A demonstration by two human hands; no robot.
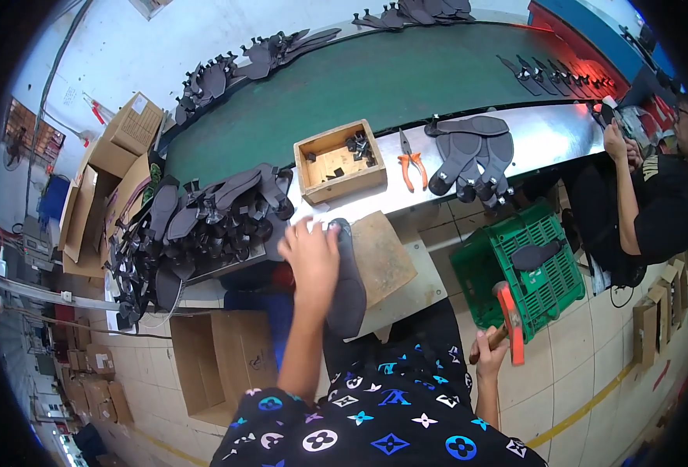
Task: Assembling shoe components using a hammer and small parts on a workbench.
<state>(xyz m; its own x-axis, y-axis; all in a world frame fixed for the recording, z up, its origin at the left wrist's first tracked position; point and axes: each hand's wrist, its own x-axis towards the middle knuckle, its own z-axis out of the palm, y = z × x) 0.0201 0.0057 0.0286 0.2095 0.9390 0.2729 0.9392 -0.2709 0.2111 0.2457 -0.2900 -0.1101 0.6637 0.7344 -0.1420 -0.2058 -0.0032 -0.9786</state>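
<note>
My right hand (490, 352), at the lower right, is wrapped round the short brown handle of a hammer (512, 327) with an orange-red head. My left hand (310, 253) is over the left edge of the work spot, its fingers spread and curved. Its thumb comes up to the heel end of a dark grey shoe sole (348, 292); whether it presses on the sole, I cannot tell. That sole lies lengthwise toward me, beside a worn tan board (381, 253) on a pale support. A wooden box (340, 191) with small black pieces stands just beyond.
Orange-handled pliers (412, 163) and a stack of soles (472, 156) lie on the metal ledge. Many heeled soles (219, 214) are heaped at left. A green conveyor belt (344, 93) runs behind. At right are a green crate (531, 265) and a co-worker (655, 202); an open carton (223, 366) sits lower left.
</note>
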